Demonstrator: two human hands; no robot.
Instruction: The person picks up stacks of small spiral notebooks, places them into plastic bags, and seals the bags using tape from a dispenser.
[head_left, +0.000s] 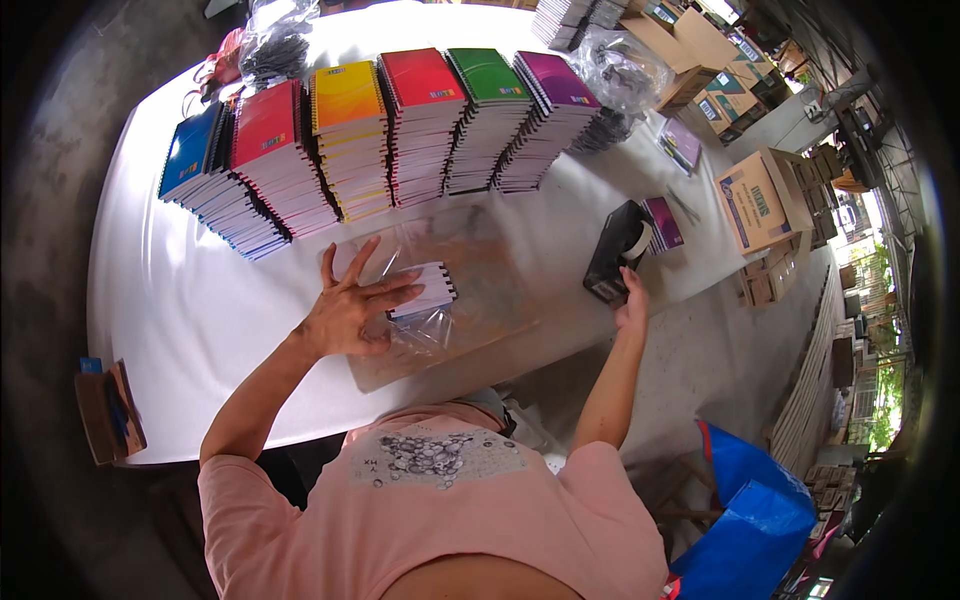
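My left hand point(347, 308) is spread, its fingers apart over a small spiral-bound notebook pack point(432, 290) with white pages upward. Clear plastic film point(425, 335) wraps around the pack, wrinkled at its near side. Under it lies a flat translucent board point(490, 290). To the right, my right hand point(632, 302) is closed at the near end of a black tape dispenser point(607, 262), where its fingers pinch at the tape. A pale tape roll point(637, 243) sits in the dispenser; the strip itself is too fine to make out.
Tall stacks of spiral notebooks point(425, 80) in blue, red, yellow, green and purple line the table's far side. Purple notebooks point(662, 222) and scissors point(683, 205) lie beyond the dispenser. Plastic bags point(620, 70) and cardboard boxes point(760, 205) stand right; a blue bag point(750, 510) is lower right.
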